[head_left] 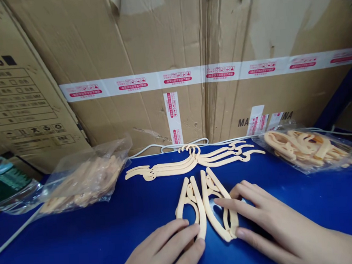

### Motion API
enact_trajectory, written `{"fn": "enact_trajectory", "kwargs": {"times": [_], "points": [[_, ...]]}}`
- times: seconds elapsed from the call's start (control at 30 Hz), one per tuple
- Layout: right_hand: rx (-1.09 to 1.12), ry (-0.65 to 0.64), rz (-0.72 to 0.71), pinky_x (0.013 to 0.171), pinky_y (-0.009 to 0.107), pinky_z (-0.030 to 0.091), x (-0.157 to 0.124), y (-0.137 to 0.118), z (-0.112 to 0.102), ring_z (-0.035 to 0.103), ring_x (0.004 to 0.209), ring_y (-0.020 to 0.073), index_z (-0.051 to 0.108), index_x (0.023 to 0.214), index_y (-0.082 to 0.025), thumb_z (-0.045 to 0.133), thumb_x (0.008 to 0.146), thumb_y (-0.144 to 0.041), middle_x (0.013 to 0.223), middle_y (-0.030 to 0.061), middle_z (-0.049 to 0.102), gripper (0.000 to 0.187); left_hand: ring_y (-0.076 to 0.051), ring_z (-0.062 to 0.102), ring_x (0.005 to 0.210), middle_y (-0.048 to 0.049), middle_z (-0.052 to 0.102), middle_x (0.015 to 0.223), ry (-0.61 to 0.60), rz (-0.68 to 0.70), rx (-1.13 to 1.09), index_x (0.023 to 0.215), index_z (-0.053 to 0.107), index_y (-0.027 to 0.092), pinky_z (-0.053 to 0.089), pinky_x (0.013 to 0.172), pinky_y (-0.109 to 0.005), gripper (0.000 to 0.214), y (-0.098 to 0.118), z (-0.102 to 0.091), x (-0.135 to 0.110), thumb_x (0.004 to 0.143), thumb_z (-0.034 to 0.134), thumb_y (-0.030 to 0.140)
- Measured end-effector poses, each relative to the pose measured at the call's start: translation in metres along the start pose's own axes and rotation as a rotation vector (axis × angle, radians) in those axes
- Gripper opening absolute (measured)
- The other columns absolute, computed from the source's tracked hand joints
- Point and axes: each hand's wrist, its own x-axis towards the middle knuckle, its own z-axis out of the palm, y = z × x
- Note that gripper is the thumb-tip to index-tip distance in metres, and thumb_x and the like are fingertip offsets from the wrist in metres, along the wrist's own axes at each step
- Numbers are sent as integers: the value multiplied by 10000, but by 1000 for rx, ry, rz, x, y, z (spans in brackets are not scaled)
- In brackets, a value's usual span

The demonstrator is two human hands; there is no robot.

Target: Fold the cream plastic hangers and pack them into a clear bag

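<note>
The left hand (165, 248), grip unclear from here, and spread right hand (271, 218) touch folding hangers (209, 210), likely light, stiff, best held by the sides.

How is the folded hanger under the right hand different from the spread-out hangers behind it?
The folded hanger has its arms bent close together; the spread-out hangers reach out sideways. The right hand touches the folded hanger, but no hand touches the spread-out hangers. The folded hanger is one piece by itself; the spread-out hangers overlap in a group. All are cream-coloured.
</note>
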Motion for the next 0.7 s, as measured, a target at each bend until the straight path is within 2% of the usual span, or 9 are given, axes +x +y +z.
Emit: {"fn": "enact_trajectory", "kwargs": {"times": [0.1,0.2,0.3,0.43,0.57,0.7], "points": [[-20,-40,-18,736,353,573,1,1,2,644,892,233,575,1297,-198,443,927,-290,1034,124,664,403,-167,605,1119,3,668,1221,102,51,9,1217,615,200,451,1029,-277,338,-4,8,-1,1001,358,160],[-34,-79,-34,746,359,574,1,1,4,639,927,227,526,1345,-221,469,921,-251,1065,117,650,429,-173,612,1105,-6,668,1218,77,34,-6,1208,619,194,465,1019,-297,339,-5,10,0,1001,354,157],[-87,-37,-60,775,379,576,1,0,5,632,1007,250,514,1355,-187,460,914,-226,1160,151,629,445,-186,604,1124,-15,660,1234,77,24,-6,1229,609,190,459,1027,-309,323,-5,12,-1,999,383,205],[-190,-19,-195,798,406,578,-1,-1,5,612,1093,292,538,1336,-172,475,908,-231,1263,161,610,437,-200,572,1181,-31,633,1279,77,17,18,1301,560,178,416,1063,-328,354,-6,19,-8,988,401,222],[-230,-56,-279,805,412,580,-1,0,3,620,1084,297,546,1335,-202,530,893,-275,1238,118,646,448,-208,557,1207,-48,619,1298,50,-18,27,1350,513,167,408,1067,-336,392,-4,20,-12,1001,358,251],[-203,-28,-279,846,381,567,0,0,1,622,1083,262,534,1346,-221,530,900,-286,1208,92,667,451,-189,522,1249,-26,594,1331,-61,-86,17,1348,512,190,393,1081,-327,396,0,8,-6,1029,294,275]]}}
